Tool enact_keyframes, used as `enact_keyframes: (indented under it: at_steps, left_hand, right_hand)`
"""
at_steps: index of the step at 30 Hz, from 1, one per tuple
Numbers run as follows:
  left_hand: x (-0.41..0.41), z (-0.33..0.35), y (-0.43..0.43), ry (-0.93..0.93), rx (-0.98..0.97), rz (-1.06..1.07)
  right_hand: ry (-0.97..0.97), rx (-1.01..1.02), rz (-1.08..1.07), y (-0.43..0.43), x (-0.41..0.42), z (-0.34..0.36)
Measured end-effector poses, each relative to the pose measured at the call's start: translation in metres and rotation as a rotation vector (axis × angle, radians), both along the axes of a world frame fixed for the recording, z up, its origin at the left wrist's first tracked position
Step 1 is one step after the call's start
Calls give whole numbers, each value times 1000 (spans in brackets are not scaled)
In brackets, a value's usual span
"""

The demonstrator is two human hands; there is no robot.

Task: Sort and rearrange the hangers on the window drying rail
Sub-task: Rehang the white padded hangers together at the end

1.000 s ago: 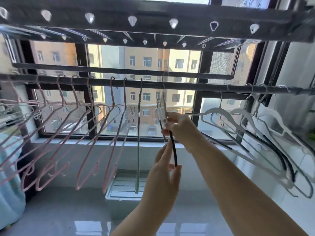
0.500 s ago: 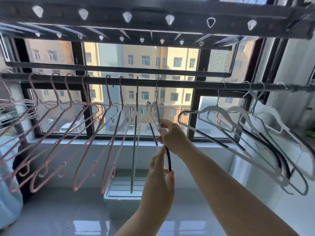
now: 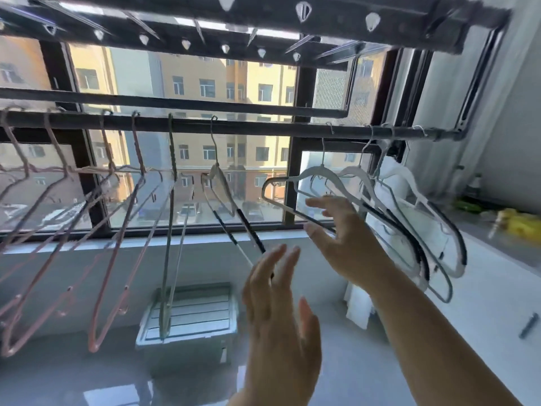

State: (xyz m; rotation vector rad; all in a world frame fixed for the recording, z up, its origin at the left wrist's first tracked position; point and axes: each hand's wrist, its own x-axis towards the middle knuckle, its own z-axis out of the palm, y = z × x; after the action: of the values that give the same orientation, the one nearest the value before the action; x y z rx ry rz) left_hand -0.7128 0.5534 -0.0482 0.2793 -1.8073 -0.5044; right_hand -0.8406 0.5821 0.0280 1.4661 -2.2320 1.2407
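A dark drying rail [image 3: 263,131] runs across the window. Several pink hangers [image 3: 117,230] hang on its left part, then a grey-green hanger [image 3: 169,230] seen edge-on. A white hanger with black grip strips [image 3: 231,212] hangs free at the middle. Several white and grey hangers [image 3: 395,218] crowd the right end. My left hand [image 3: 278,306] is raised with fingers spread, just below the white hanger's lower tip, holding nothing. My right hand [image 3: 342,238] is open, its fingers by the lower bar of the nearest white hanger in the right group.
A black overhead rack with white clips [image 3: 228,22] spans the top. On the sill-level floor below stands a grey slatted crate [image 3: 190,317]. A white counter [image 3: 497,288] at the right carries yellow items [image 3: 521,224] and a small bottle [image 3: 475,186].
Both hands have let go of the white hanger with black strips, which now hangs free on the rail. My right hand has moved right toward the white group; the view has shifted right.
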Motion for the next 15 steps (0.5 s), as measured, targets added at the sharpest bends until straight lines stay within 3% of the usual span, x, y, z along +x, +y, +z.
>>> enact_keyframes:
  at_steps: [2,5,8,11,13,15]
  left_hand:
    - [-12,1,15,-37,0,-172]
    - [-34,0,29,-249,131,-380]
    - [-63,-10,34,-398,200,-399]
    - [-82,-9,31,-434,240,-412]
    - [-88,-8,29,-412,253,-421]
    - [-88,-9,28,-363,262,-416]
  right_hand:
    - [137,-35,-128,24,-15,8]
    - [223,56,-312,51,-42,18]
    - [119,257,-362,58,-55,18]
    - [35,378,-325,53,-58,12]
    - [-33,378,-275,50,-60,10]
    - [-251,286,-128,46,-58,9]
